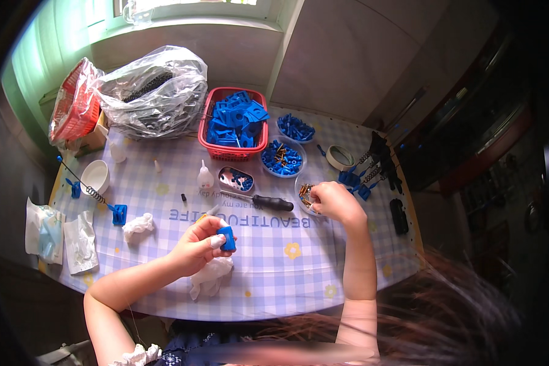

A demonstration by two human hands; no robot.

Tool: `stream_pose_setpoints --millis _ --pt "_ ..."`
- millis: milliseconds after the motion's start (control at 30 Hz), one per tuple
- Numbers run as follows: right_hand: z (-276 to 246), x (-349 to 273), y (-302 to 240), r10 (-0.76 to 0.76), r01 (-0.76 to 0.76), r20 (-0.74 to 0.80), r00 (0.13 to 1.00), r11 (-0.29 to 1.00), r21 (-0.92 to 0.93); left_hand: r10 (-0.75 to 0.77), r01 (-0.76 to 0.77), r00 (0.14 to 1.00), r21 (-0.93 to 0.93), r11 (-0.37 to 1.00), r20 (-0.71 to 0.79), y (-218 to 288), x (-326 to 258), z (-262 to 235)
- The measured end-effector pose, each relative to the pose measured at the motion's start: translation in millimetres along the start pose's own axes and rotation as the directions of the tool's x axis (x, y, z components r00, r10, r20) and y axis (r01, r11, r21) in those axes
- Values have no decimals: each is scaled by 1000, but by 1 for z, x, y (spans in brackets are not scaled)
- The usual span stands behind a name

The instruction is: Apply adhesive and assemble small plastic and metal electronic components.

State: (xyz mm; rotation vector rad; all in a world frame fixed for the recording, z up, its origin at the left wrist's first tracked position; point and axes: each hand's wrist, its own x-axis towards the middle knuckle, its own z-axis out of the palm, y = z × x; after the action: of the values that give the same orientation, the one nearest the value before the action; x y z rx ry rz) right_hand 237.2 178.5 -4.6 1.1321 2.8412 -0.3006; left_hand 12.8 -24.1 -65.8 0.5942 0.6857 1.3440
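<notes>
Nearest the person, a crumpled white tissue (211, 277) lies on the checked tablecloth (287, 287), just below the left hand (195, 249), which is closed on a small blue block (227, 238), pinched between thumb and fingers above the cloth. The two hands are well apart: the right hand (334, 202) is off to the right and a little farther out, its bent fingers down at a clear bowl (296, 194) of small brassy pieces; whether they grip one cannot be told. A second tissue (138, 226) sits to the left, beside a blue clip (119, 214) with a dark spring. Beyond the left hand, a screwdriver (273, 202) with a black handle lies across the cloth, below an oval tin (226, 175) of small dark-blue parts and a white squeeze bottle (205, 178). Past the right hand are a roll of tape (337, 166) and a cluster of blue clips on springs (351, 178). Farther off stand a tub of blue tubes and brassy pieces (283, 175), another tub of blue parts (296, 127) behind it, and a red basket (232, 152) heaped with flat blue pieces, with a bulging clear plastic bag (152, 91) to its left, below the window
</notes>
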Motion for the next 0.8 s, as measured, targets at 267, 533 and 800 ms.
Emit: stream_pose_setpoints --millis 267,533,800 --pt "15 5 8 47 -48 -15 999 996 -77 36 -31 998 -84 996 59 -3 3 -9" --pt "9 3 9 68 -74 -147 987 997 -35 -38 38 999 -139 989 4 -5 1 -6" --pt "-5 4 16 85 -25 -288 954 978 205 -80 96 993 -193 976 88 -8 1 -10"
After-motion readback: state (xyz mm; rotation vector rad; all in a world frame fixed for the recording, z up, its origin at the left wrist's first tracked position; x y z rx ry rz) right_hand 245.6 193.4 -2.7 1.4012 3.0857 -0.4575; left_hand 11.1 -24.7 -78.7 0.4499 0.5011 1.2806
